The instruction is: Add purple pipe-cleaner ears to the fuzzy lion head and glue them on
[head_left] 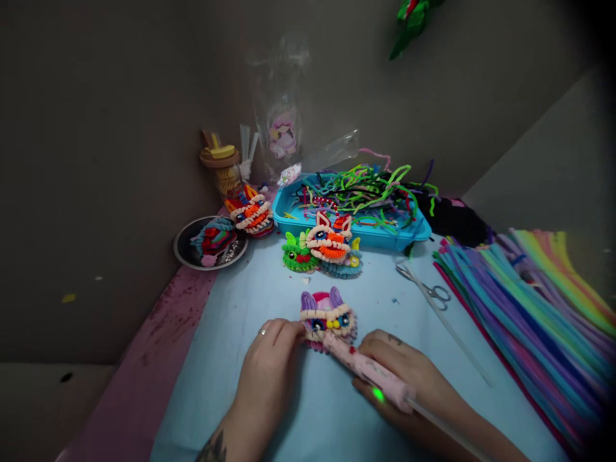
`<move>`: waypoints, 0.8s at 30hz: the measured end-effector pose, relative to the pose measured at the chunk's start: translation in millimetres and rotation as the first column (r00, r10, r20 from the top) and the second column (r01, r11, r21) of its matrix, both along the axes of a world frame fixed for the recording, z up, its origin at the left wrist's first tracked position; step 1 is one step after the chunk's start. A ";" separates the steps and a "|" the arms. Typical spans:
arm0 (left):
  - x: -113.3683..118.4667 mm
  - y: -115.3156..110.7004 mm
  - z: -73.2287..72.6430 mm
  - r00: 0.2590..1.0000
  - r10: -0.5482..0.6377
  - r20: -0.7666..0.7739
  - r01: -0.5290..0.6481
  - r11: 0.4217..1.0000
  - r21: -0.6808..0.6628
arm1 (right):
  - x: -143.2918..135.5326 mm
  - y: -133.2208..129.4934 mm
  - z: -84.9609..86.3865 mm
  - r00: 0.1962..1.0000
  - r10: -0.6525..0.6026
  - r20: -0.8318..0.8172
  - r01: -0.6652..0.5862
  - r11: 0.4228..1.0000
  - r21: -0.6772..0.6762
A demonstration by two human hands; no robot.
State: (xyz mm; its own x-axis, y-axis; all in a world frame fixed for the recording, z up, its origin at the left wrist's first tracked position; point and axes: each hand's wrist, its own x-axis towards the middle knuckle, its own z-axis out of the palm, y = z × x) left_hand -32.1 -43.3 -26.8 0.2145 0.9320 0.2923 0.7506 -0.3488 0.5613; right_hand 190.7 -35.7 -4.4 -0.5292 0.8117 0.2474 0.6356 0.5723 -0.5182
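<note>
A pipe-cleaner animal head [328,314] with purple ears, cream bands and blue eyes rests on the light blue sheet. At its left edge my left hand [273,350] has its fingers pressed together on it. My right hand [397,362] is wrapped round a pink glue gun [380,378] with a green light and a trailing cord. The gun's nozzle end points at the lower front of the head, and its tip is hard to make out. Behind lie a green head [297,255], a white and orange head [331,242] and a blue one [344,266].
A blue tray [399,239] of pipe-cleaner scraps stands at the back. Scissors [436,292] and a clear stick [457,337] lie right, near bundled pipe cleaners [524,308]. At left are a metal bowl [183,247], another orange head [253,215] and a lidded cup [221,160].
</note>
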 end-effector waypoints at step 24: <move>-11.3 2.0 1.4 0.997 0.080 -0.004 -0.079 0.994 0.081 | -0.5 0.8 14.7 0.986 -0.040 -0.162 0.013 0.987 -0.163</move>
